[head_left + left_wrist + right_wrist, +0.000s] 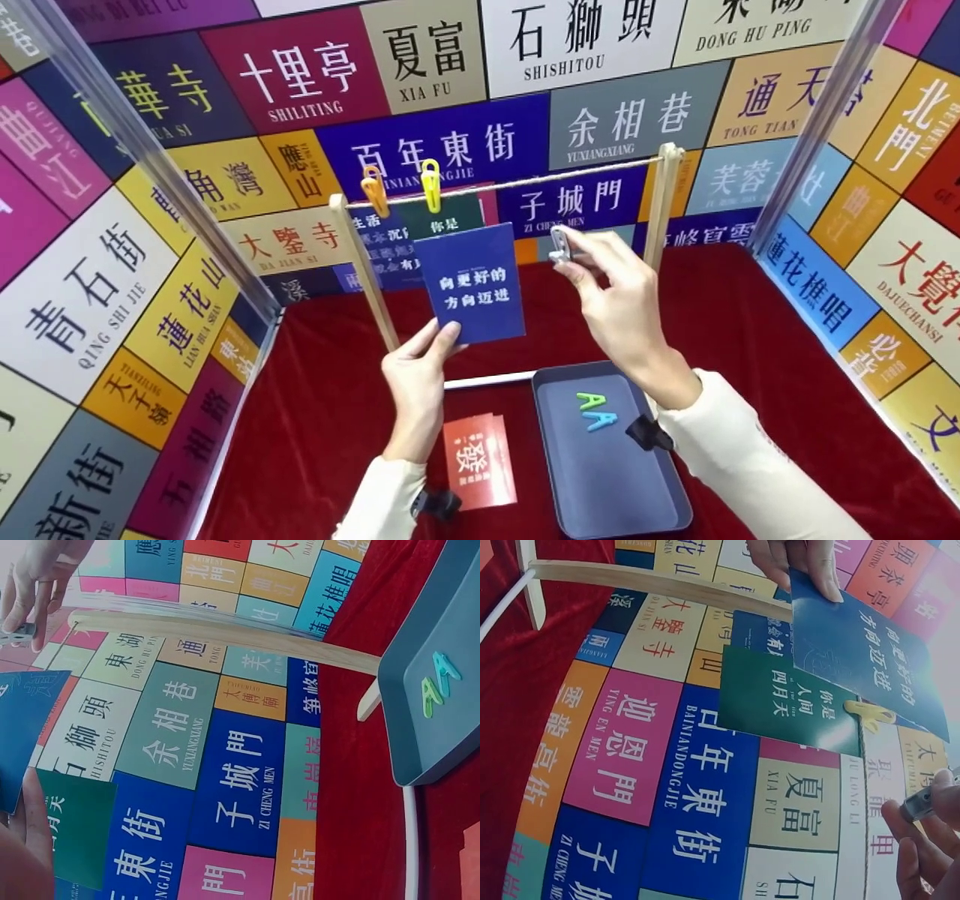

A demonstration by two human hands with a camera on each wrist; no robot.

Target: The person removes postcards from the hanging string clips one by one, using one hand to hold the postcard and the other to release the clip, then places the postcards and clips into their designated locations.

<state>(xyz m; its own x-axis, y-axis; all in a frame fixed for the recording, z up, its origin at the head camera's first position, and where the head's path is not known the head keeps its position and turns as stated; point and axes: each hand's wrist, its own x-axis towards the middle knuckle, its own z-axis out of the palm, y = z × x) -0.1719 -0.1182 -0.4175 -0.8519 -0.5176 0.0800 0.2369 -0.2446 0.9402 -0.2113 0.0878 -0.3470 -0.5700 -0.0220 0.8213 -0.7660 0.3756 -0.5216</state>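
Observation:
My left hand [421, 371] pinches the lower edge of a blue card [474, 292] with white characters, thumb on its front. The card is held upright in front of a rope [510, 182] strung between two wooden posts. To the right, my right hand [619, 300] pinches a grey clothespin [559, 244] between thumb and fingers, apart from the card. On the rope, an orange clothespin [373, 191] and a yellow clothespin [430, 186] grip hanging cards. One is a green card [787, 701] beneath the yellow clothespin; the other is a dark blue card [759, 633], partly hidden.
A dark grey tray [600, 480] on the red cloth holds a green clothespin [590, 401] and a blue clothespin [599, 421]. Left of it lie red cards [480, 461]. A wooden post [660, 210] stands behind my right hand. Patterned sign panels surround the cloth.

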